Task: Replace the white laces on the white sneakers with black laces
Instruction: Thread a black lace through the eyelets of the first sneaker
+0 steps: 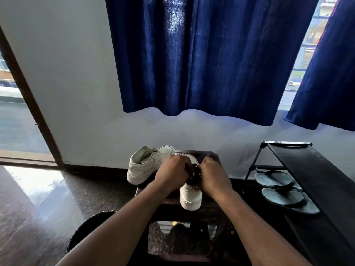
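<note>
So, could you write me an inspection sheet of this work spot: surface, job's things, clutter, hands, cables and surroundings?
Surface: small dark table, holding both sneakers.
Job's things: near sneaker, heel toward the camera; left sneaker, overhanging the table's edge; black lace over the near sneaker.
Clutter: dark round object on the floor at lower left; cannot tell what it is.
Hands: left hand and right hand both hold the black lace.
Cables: nothing seen.
Surroundings: shoe rack at the right, flip-flops beneath its top shelf; blue curtains behind.
</note>
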